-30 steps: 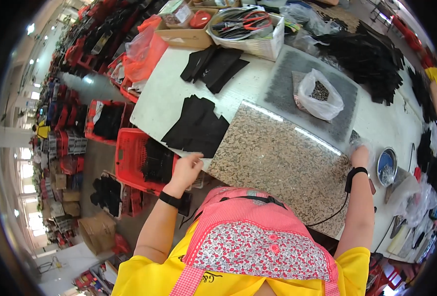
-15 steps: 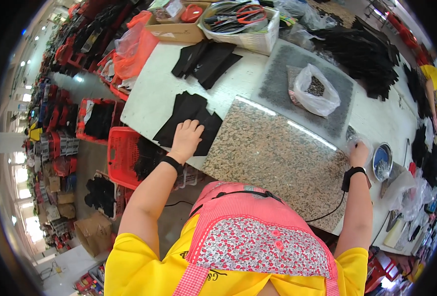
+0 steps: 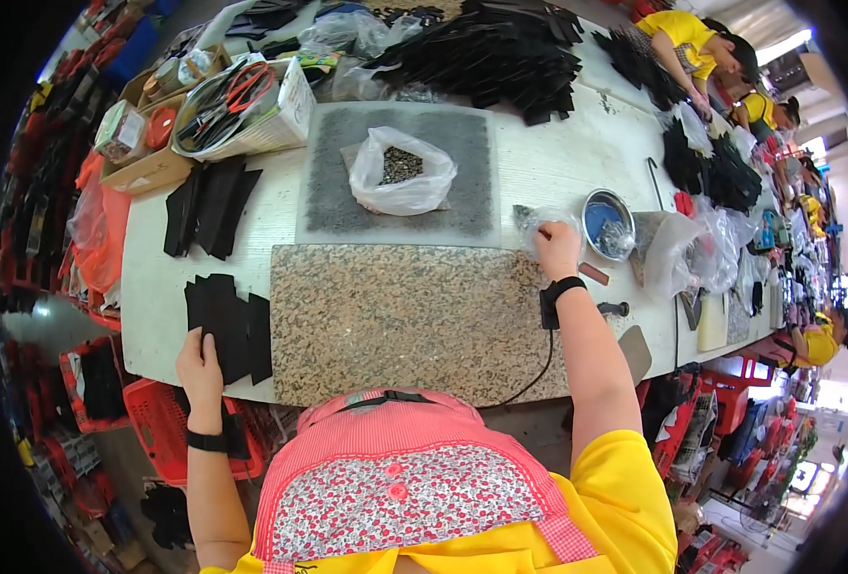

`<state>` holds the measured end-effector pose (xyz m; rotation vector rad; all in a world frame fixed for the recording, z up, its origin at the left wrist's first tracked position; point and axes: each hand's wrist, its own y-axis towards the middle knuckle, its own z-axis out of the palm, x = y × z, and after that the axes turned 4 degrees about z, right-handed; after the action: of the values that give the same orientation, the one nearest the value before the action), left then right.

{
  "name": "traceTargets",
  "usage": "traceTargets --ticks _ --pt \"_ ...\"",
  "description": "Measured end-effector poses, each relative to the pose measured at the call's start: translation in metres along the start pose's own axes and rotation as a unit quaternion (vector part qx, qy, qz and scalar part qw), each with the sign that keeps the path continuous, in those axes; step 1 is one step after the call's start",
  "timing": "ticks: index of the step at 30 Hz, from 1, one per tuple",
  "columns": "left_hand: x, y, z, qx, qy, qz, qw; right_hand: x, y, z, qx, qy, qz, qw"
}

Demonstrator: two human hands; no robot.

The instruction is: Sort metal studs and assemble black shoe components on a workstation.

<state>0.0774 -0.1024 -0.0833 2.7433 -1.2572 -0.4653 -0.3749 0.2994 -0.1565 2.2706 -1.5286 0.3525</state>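
At the table's left front edge my left hand (image 3: 200,365) has its fingers and thumb closed on the near left edge of flat black cut pieces (image 3: 229,325), which look like fabric. My right hand (image 3: 558,247) reaches out past the far right corner of the speckled granite slab (image 3: 414,316). Its fingers are bent together at a small clear plastic bag (image 3: 531,222); whatever they hold is hidden. Right beside this hand is a round metal bowl (image 3: 607,226) with a blue inside and some clear plastic in it. Both wrists wear black bands.
A white bag of small dark metal-looking parts (image 3: 403,172) sits on a grey mat (image 3: 333,215). More black pieces (image 3: 211,206) lie at left, near a tool-filled basket (image 3: 295,105). A large black pile (image 3: 491,57) lies at the back. A red crate (image 3: 156,421) stands below left. Co-workers sit at far right.
My view has swung to the right. The left hand's fingers, spread over the black pieces before, are now drawn together at their near left edge. The right hand stays at the clear bag.
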Motion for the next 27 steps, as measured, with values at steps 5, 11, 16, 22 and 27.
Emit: traceTargets --ticks 5,11,16,22,27 --pt "-0.072 0.017 -0.002 0.140 -0.555 -0.221 0.790 0.001 -0.005 -0.003 -0.003 0.019 -0.017 1.000" --pt "-0.139 0.044 0.009 0.223 -0.674 -0.215 0.671 0.006 -0.006 0.000 0.093 -0.017 0.049 0.994" --pt "-0.160 0.033 0.021 0.234 -0.674 -0.200 0.672 0.002 0.008 0.024 0.120 -0.077 0.039 0.989" --pt "-0.153 0.038 0.014 0.223 -0.662 -0.228 0.679 0.044 0.008 0.041 0.183 -0.033 0.037 0.982" --pt "-0.151 0.040 0.018 0.219 -0.663 -0.231 0.678 0.030 0.005 0.036 0.132 -0.097 0.026 0.986"
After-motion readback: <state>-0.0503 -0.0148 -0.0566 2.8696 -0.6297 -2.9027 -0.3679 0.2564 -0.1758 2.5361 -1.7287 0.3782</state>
